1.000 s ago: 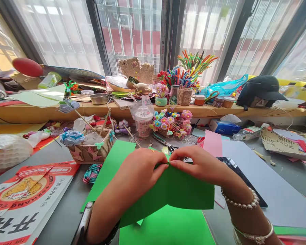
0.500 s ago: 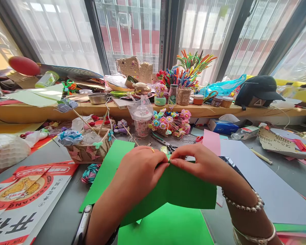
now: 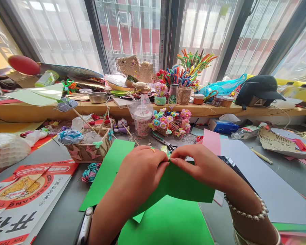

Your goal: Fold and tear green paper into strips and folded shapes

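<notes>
Between my two hands hangs a dark-looking sheet of green paper [image 3: 186, 183], pinched along its top edge. My left hand [image 3: 145, 166] grips it with thumb and bent fingers near the middle. Fingertips almost touching it, my right hand [image 3: 193, 160] pinches the same edge just to the right. The sheet sags and bends below the fingers. Beneath it on the table lies a brighter green sheet [image 3: 168, 224], and another green sheet [image 3: 112, 163] lies at a slant left of my left hand. Scissors [image 3: 165, 142] lie just beyond my fingertips.
A decorated box [image 3: 86, 153] with paper flowers stands at left, near a printed paper bag [image 3: 28, 194]. Behind my hands are a lidded cup [image 3: 143, 122] and crocheted flowers [image 3: 168, 122]. White paper [image 3: 252, 180], a tissue box [image 3: 223, 126] and a plastic bottle [image 3: 244, 132] lie at right.
The lower edge of the held sheet has risen slightly, uncovering more of the green sheet below. Both hands keep their pinch in nearly the same place.
</notes>
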Demonstrator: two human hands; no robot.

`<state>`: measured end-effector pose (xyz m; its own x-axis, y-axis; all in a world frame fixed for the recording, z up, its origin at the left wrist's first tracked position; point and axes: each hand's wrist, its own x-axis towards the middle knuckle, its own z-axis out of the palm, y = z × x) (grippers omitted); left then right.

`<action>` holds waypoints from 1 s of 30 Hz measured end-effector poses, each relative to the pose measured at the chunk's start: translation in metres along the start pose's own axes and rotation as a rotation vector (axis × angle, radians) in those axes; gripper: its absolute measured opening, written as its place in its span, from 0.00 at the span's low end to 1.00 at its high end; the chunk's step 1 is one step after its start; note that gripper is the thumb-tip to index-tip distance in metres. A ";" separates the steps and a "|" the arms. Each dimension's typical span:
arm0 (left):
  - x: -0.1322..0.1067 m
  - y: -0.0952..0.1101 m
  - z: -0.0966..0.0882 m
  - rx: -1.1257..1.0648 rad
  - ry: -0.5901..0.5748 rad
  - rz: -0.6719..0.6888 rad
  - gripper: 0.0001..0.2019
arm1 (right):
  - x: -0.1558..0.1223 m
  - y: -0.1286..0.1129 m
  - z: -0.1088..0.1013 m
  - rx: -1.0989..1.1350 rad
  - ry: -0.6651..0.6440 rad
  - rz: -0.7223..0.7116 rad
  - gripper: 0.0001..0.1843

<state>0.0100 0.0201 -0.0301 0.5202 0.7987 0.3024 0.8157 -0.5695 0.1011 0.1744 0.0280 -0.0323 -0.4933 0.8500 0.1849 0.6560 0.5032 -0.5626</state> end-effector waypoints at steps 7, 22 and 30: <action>-0.002 0.000 0.002 0.013 0.076 0.061 0.08 | -0.003 -0.003 -0.003 0.006 0.018 0.003 0.09; -0.004 -0.007 -0.002 -0.252 -0.020 0.031 0.06 | -0.006 0.004 -0.008 0.096 -0.067 -0.037 0.07; -0.004 -0.007 -0.003 -0.287 -0.014 0.085 0.06 | -0.008 0.003 -0.012 0.112 -0.094 -0.042 0.08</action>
<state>0.0011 0.0202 -0.0293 0.5889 0.7471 0.3082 0.6651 -0.6646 0.3403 0.1874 0.0245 -0.0255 -0.5737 0.8076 0.1366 0.5687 0.5128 -0.6431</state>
